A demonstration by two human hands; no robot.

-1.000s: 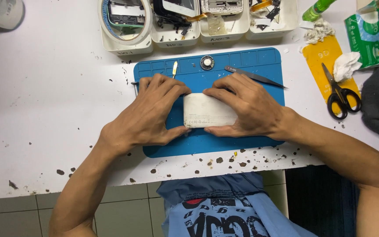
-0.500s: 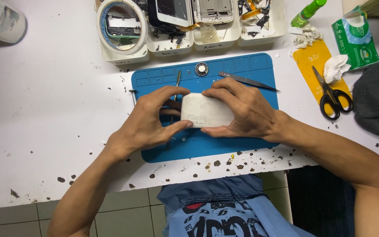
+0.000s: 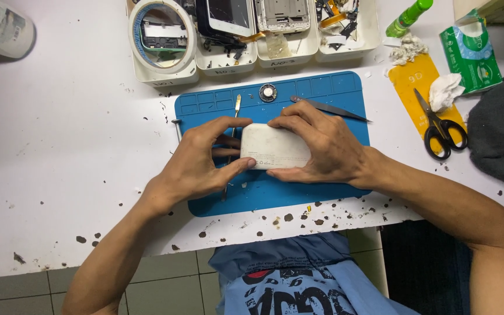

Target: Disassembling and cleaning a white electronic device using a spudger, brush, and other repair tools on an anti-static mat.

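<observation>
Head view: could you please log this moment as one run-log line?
left hand: grips white block left end | right hand: grips right end | under: blue mat | nearby: tweezers, scissors

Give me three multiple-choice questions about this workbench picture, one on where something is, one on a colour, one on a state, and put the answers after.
1. Where do the scissors lie?
A. on the blue mat
B. on the yellow card, right of the mat
C. in a white tray

2. What colour is the mat under the hands?
A. blue
B. red
C. grey

3. How is the white block held?
A. by the left hand alone
B. lying untouched on the mat
C. between both hands

Answers:
1 B: the black-handled scissors rest on the yellow card, beside the mat's right edge.
2 A: the mat shows blue all around the hands.
3 C: the left hand grips the block's left end and the right hand wraps its right end.
</observation>
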